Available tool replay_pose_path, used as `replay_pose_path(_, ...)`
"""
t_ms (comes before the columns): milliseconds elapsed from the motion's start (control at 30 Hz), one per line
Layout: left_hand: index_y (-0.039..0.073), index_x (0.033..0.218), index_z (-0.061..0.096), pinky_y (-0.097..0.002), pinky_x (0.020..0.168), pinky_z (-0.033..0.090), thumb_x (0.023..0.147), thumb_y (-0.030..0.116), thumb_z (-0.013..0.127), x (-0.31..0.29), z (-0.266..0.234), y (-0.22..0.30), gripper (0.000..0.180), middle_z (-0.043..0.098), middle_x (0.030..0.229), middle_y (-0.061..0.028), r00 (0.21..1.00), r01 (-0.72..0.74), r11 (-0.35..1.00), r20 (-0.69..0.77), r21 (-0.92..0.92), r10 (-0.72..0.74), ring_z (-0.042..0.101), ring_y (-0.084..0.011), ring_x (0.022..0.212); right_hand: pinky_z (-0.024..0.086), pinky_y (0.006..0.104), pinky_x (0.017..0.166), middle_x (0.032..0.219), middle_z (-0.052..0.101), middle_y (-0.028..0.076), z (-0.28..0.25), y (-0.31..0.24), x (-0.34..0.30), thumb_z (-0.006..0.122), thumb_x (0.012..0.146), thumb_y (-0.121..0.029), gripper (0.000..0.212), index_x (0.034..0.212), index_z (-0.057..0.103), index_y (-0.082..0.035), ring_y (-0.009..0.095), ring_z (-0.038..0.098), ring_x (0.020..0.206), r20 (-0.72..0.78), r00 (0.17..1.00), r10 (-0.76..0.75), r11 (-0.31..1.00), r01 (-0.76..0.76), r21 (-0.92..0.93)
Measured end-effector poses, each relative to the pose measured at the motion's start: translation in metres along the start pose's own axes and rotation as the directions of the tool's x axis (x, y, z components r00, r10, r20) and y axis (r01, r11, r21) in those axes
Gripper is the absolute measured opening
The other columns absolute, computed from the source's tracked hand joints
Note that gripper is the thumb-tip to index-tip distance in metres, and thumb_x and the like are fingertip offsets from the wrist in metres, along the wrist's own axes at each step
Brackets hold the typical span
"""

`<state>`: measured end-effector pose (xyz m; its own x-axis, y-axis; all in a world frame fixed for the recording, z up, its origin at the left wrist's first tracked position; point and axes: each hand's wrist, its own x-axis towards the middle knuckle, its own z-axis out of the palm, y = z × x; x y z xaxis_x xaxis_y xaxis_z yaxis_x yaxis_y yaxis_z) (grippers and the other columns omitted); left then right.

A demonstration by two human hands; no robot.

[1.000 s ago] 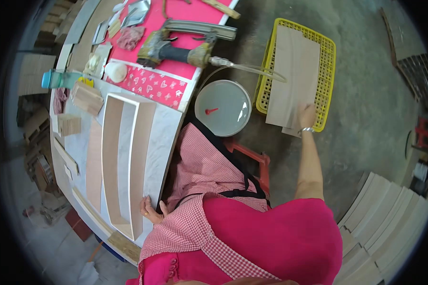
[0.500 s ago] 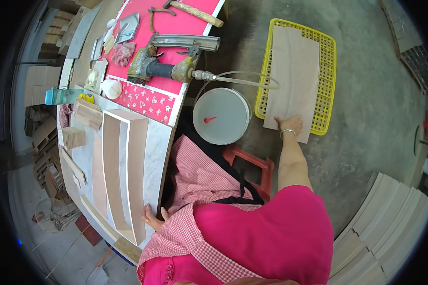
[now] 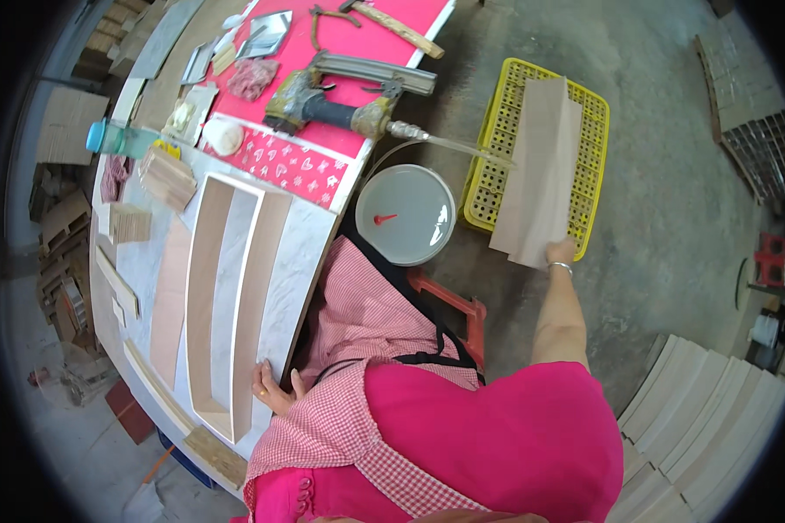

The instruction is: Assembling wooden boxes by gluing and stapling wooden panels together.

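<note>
Out to the right, my right hand (image 3: 562,251) is closed on the near corner of a thin wooden board (image 3: 545,166). This pale board lies aslant over another thin board (image 3: 508,228), and both rest on a yellow perforated plastic crate (image 3: 474,209). On the worktable's near edge, my left hand (image 3: 275,390) lies with fingers apart, holding nothing. Its fingertips are close to a long, curved wooden frame (image 3: 251,301) with open middle and pale edges, standing on the marbled tabletop (image 3: 292,261).
A white bucket (image 3: 406,231) with a small red object stands between table and crate, near a red stool (image 3: 462,314). A nail gun (image 3: 331,112) with an air hose and a hammer (image 3: 399,30) lie on the table's pink cover. Stacked boards (image 3: 706,410) fill the lower right.
My right hand has gone from lying flat on the board to gripping its near corner, turning it aslant so a second board shows. My left hand stays at the table edge.
</note>
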<state>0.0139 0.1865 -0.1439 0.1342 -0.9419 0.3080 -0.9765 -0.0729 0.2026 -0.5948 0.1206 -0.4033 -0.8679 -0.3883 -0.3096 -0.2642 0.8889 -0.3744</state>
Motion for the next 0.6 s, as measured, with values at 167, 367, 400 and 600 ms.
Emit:
replay_pose_path(167,0.002,0.132,0.052,-0.0496,0.101,0.036,0.08,0.017,0.072,0.009,0.001,0.008,0.057,0.048,0.128,-0.0223,1.0,-0.005,0.998,0.005,-0.062,0.006,0.045,-0.0405,0.118,0.049,0.0527,0.089,0.108,0.067,0.025,-0.109,-0.051,-0.032,0.056,0.083,-0.048,0.055,0.105,0.067,0.002,0.044,0.064,0.101,-0.221,0.956,0.191,0.981,-0.193,0.014)
replay_pose_path(367,0.003,0.125,0.056,-0.047,0.105,0.036,0.079,0.013,0.074,0.01,-0.016,0.011,0.05,0.05,0.128,-0.0212,1.0,0.013,0.994,-0.009,-0.109,-0.014,0.047,-0.0391,0.12,0.052,0.0427,0.083,0.109,0.07,0.019,-0.166,-0.053,-0.008,0.047,0.101,-0.031,0.038,0.114,0.069,-0.003,0.034,0.067,0.093,-0.405,0.88,-0.248,0.901,0.363,0.238)
replay_pose_path(400,0.003,0.123,0.057,-0.0468,0.104,0.037,0.079,0.014,0.075,0.013,-0.015,0.012,0.049,0.051,0.127,-0.0207,1.0,0.008,0.993,-0.009,-0.118,-0.009,0.048,-0.0386,0.119,0.053,0.0425,0.08,0.108,0.071,0.016,-0.191,-0.097,-0.043,0.049,0.101,-0.03,0.037,0.119,0.068,-0.004,0.028,0.068,0.088,-0.268,0.952,-0.147,0.885,0.247,0.394)
replay_pose_path(600,0.005,0.108,0.063,-0.043,0.092,0.043,0.078,0.009,0.074,-0.004,-0.052,0.007,0.031,0.061,0.111,-0.016,0.989,-0.03,0.969,-0.148,-0.246,-0.007,0.057,-0.033,0.106,0.044,0.0331,0.061,0.077,0.067,0.007,-0.202,-0.294,-0.111,0.054,0.1,-0.043,0.05,0.092,0.066,0.005,0.013,0.053,0.068,-0.295,0.557,-0.777,0.479,0.826,0.297)
